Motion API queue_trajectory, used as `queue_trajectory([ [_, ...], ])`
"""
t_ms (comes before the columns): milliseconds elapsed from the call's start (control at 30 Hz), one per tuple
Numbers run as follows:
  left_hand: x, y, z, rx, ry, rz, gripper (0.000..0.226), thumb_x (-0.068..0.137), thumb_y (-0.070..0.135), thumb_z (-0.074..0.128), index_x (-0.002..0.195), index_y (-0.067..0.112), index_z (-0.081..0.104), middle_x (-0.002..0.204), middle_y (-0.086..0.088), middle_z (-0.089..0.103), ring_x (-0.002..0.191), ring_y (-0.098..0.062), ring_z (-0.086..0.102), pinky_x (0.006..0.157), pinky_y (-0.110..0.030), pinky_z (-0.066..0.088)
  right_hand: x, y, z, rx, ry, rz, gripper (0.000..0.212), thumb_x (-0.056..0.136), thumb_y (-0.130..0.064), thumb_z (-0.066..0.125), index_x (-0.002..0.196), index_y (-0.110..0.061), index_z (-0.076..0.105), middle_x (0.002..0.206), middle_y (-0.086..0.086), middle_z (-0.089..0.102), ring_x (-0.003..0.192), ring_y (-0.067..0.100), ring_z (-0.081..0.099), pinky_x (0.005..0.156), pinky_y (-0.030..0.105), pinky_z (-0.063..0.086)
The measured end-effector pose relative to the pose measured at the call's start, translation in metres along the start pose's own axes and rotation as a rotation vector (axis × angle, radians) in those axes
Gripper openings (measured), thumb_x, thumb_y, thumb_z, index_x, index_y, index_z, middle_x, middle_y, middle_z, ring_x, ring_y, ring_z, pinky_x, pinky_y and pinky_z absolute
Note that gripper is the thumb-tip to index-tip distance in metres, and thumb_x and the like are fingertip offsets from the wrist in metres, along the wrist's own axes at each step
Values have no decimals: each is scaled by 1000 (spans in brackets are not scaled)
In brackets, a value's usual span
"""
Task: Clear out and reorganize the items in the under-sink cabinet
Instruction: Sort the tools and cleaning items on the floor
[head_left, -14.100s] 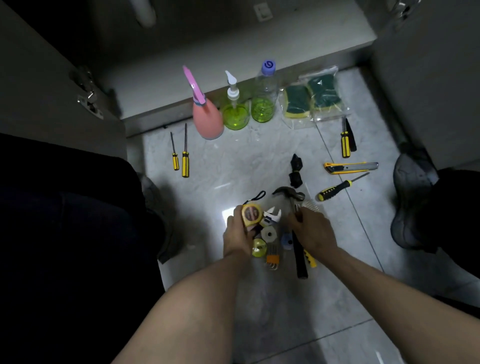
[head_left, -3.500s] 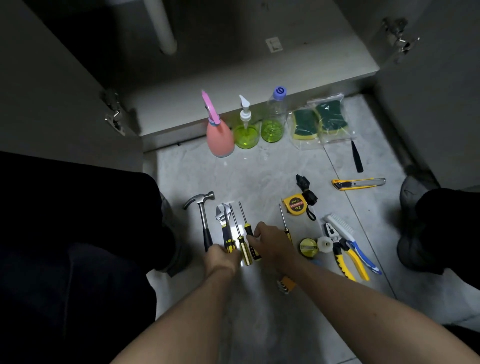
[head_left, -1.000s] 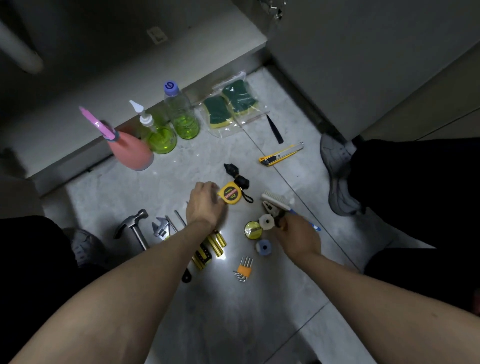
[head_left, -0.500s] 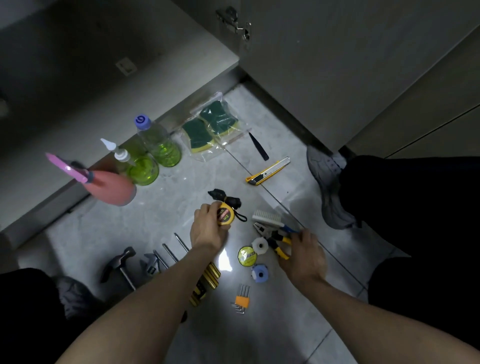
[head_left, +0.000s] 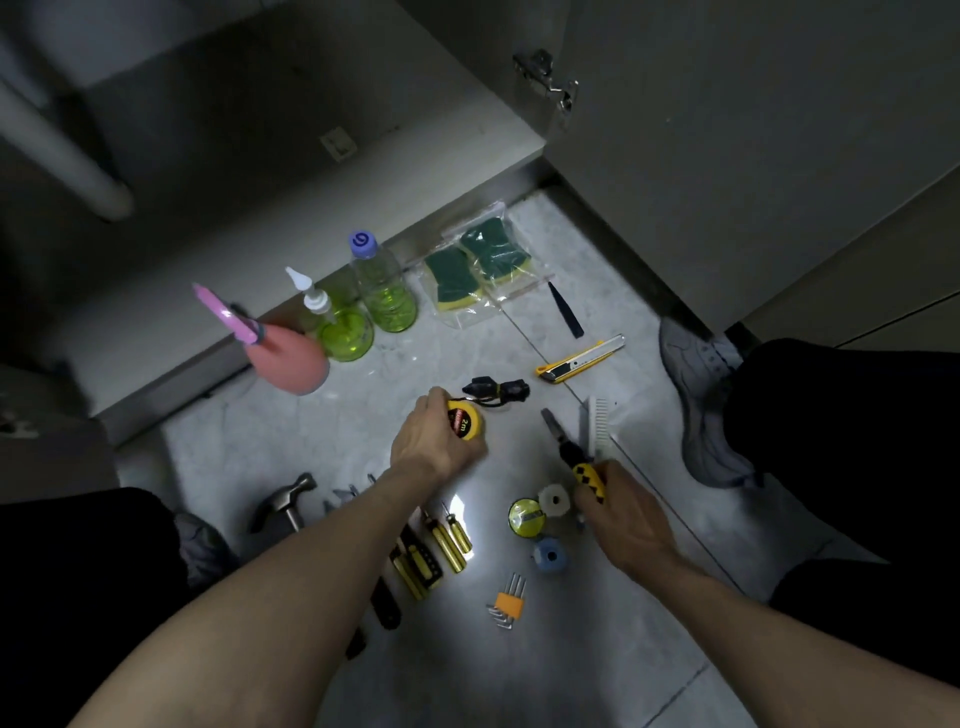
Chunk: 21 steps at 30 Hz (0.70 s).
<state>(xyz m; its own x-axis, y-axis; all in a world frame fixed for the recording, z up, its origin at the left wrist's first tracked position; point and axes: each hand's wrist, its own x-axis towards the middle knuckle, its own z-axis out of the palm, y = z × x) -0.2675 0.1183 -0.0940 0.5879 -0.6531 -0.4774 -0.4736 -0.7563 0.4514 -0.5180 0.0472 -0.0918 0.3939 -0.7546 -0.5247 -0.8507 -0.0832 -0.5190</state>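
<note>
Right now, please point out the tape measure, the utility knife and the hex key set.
tape measure (head_left: 466, 422), head view, on its yellow round face.
utility knife (head_left: 577, 360), head view, on its yellow body's middle.
hex key set (head_left: 509, 605), head view, on its orange holder.

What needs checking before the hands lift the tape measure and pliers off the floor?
1. Left hand grips the round yellow tape measure: ok.
2. Right hand holds the yellow-and-black-handled pliers: ok, fingers curled round the handles.
3. Tape measure free of the black strap bundle: cannot tell, a cord runs close between them.
4. Pliers free of the white-bristled scrub brush: not ok, they lie against each other.
5. Grey cabinet floor open to take items: ok, door swung aside.
</note>
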Motion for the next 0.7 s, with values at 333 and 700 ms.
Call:
queue_trajectory([
  [333, -56, -99, -32, -32, 131, -340, 54, 71, 51, 74, 102, 24, 40, 104, -3, 62, 95, -28, 61, 76, -39, 52, 4, -75, 109, -231, 97, -266, 36, 88, -54, 54, 99, -20, 50, 93, -2, 51, 83, 20, 55, 74, 37, 46],
  [700, -60, -77, -29, -59, 80, -350, 54, 77, 42, 74, 113, 18, 42, 108, -7, 60, 97, -30, 60, 79, -44, 55, 14, -57, 111, -492, 76, -369, 53, 89, -67, 48, 111, -19, 56, 108, 0, 56, 103, 22, 51, 84, 38, 42],
])
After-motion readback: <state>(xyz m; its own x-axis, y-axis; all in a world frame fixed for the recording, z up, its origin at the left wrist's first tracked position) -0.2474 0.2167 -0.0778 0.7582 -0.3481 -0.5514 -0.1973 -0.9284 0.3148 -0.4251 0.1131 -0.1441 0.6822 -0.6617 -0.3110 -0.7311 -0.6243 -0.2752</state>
